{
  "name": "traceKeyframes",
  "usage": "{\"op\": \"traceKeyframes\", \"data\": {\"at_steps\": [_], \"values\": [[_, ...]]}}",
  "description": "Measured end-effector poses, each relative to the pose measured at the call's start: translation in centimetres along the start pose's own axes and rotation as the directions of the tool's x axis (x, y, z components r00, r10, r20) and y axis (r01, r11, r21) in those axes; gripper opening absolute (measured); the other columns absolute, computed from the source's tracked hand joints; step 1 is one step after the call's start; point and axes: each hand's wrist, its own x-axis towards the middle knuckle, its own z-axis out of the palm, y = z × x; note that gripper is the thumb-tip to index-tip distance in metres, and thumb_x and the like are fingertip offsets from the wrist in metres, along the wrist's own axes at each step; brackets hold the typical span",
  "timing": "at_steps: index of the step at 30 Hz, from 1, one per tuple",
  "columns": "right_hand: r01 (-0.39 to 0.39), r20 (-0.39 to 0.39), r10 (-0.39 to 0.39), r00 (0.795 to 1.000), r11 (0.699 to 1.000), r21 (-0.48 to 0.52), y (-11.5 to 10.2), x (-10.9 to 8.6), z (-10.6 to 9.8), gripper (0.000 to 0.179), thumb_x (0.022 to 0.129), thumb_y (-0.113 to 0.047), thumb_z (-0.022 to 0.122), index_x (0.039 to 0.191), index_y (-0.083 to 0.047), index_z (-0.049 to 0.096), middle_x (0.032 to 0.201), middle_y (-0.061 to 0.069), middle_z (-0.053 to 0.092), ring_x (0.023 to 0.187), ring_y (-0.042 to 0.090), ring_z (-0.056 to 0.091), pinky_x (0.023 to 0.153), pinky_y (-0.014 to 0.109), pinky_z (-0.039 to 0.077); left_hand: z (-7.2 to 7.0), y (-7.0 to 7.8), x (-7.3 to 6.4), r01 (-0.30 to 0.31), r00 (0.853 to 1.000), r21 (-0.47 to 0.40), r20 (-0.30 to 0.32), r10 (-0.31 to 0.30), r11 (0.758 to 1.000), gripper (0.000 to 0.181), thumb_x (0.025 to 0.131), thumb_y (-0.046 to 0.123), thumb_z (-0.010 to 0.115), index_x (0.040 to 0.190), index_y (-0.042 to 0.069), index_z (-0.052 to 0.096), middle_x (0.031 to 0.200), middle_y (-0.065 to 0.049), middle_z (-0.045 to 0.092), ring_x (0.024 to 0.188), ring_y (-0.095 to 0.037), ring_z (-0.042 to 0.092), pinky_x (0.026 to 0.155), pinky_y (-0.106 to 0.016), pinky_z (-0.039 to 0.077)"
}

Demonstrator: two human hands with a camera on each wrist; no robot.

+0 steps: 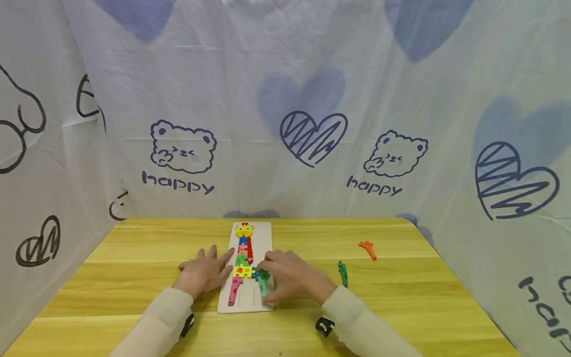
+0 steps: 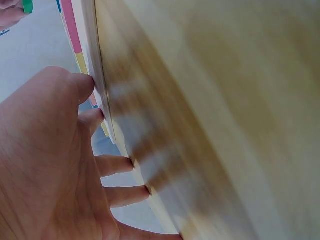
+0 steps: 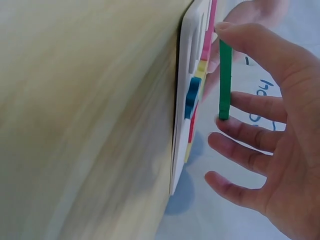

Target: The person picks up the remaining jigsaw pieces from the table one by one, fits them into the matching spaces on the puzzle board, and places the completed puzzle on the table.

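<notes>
A white giraffe puzzle board [image 1: 244, 305] lies on the table, with a yellow head piece [image 1: 244, 230], neck pieces, a yellow body piece [image 1: 242, 271] and a pink leg piece [image 1: 234, 291] in it. My left hand [image 1: 206, 271] spreads its fingers at the board's left edge, fingertips on the board and table. Between thumb and fingers, my right hand [image 1: 292, 275] pinches a green puzzle piece [image 3: 225, 80] by its ends. In the right wrist view that piece is raised off the board. A blue piece [image 3: 192, 97] sits on the board beside the yellow body.
Right of my right hand lie a dark green piece [image 1: 342, 273] and, farther back, an orange piece [image 1: 368, 250]. The wooden table [image 1: 147, 238] ends at a white curtain [image 1: 250, 163] printed with hearts and bears.
</notes>
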Motion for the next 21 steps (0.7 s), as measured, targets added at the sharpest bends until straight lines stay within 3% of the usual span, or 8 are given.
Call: {"op": "traceKeyframes", "data": {"at_steps": [21], "values": [[-0.019,0.024,0.021,0.999,0.998,-0.067,-2.8,2.3,0.7,0.071,0.084,-0.073,0.069,0.136,-0.025,0.063,0.136,-0.003,0.063,0.115,0.014,0.056,0.096,0.035,0.052,0.0,0.0,0.2,-0.006,1.0,-0.002,0.003,0.006,1.0,0.059,0.108,0.049,0.039,0.163,0.028,0.032,0.165,-0.029,0.031,0.146,-0.063,0.032,0.088,-0.091,0.038]]}}
